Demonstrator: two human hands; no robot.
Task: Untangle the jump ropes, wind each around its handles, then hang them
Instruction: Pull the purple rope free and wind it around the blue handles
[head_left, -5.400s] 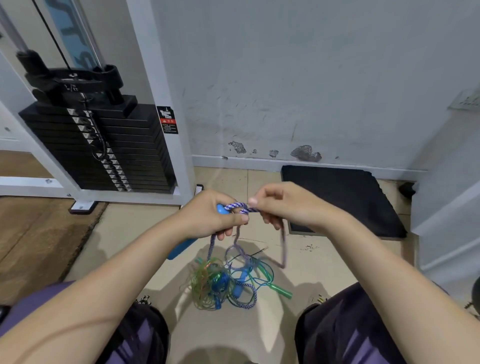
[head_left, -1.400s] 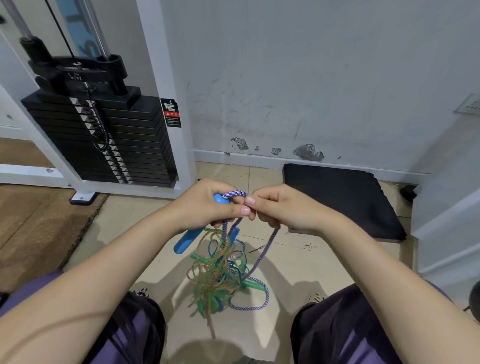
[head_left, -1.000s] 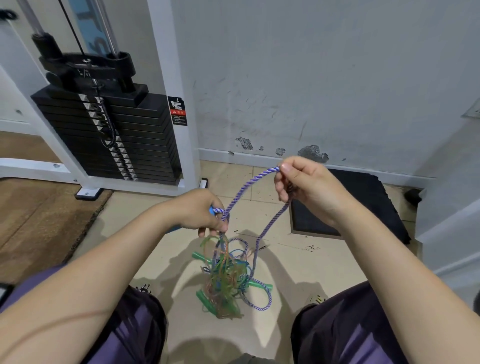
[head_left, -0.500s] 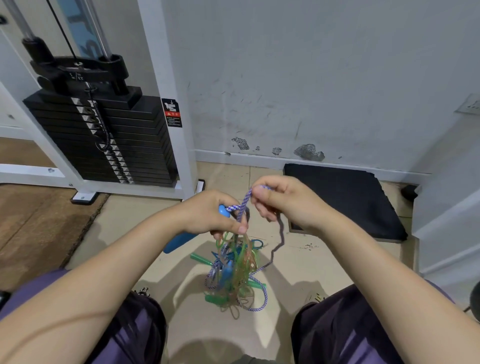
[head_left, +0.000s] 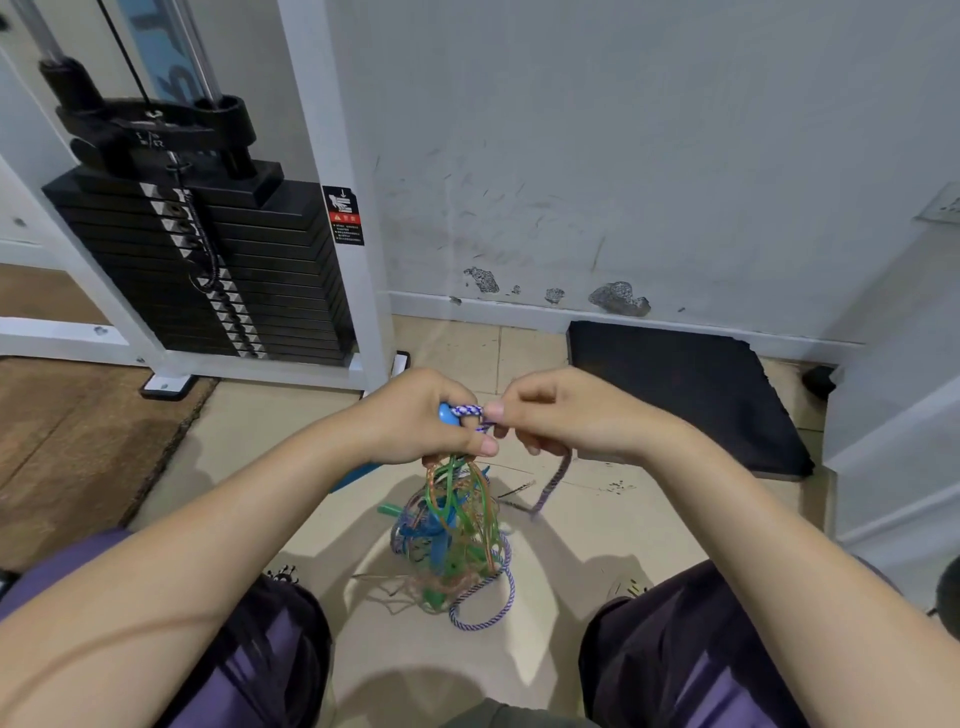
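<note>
The left hand (head_left: 426, 415) curls its fingers around a smooth blue plastic jump-rope handle (head_left: 448, 414), whose rounded end shows at the knuckles while its other end pokes out below the wrist. The right hand (head_left: 561, 413) pinches the purple-and-white braided rope (head_left: 467, 410) just where it leaves that handle, thumb and forefinger closed on it. From there the braid drops as a slack loop on the right and trails to the floor, ending in a curl at the near edge of the tangle of green, blue and amber plastic cords (head_left: 449, 535). This tangle hangs from beneath the left hand and rests on the beige tiled floor (head_left: 571, 561) between the person's knees.

The braided rope looks soft, light and limp, with enough texture to grip well; it should wrap snugly and hold a turn. The thin plastic cords seem springy and slick, likely to snag one another and recoil. The best hold is probably the rigid handle for anchoring, and the braid close to the handle for guiding each turn, drawing slack out of the knot gently, not yanking.
</note>
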